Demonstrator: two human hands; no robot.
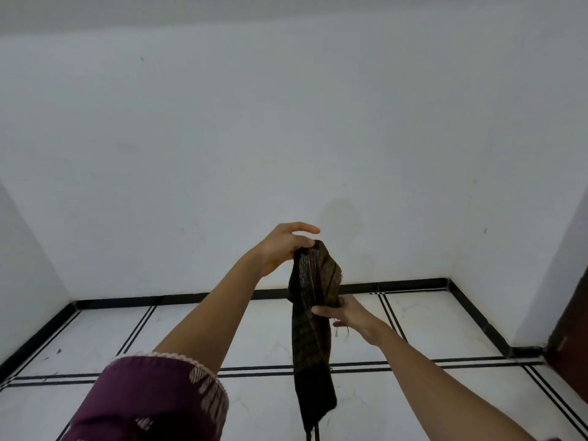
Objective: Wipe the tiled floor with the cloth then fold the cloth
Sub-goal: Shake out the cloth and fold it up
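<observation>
The white wall (286,122) fills the upper two thirds of the head view, plain except for a faint darker stain just behind the raised hand. It meets two side walls at the left and right edges.

The tiled floor (264,332) occupies the lower third: white marbled tiles divided by paired thin black lines, bordered along the wall base by a black skirting strip (397,285). A dark brown panel (569,338), possibly a door, stands at the right edge.

A purple patterned sleeve (159,402) with a pale scalloped hem covers the left upper arm at lower left; both forearms are bare and extend forward.

The cloth (313,332) is dark, brown-black with a faint check weave, and hangs in the air as a narrow vertical band in front of the floor, clear of the tiles. Its lower end runs to the bottom edge of the view. Loose threads trail from its edge near the lower hand.

The left hand (283,246) is raised above the floor line and pinches the cloth's top end between thumb and fingertips, the upper finger held straight above the grip.

The right hand (346,313) is lower, fingers curled around the cloth partway down its length, gripping it from the right side
</observation>
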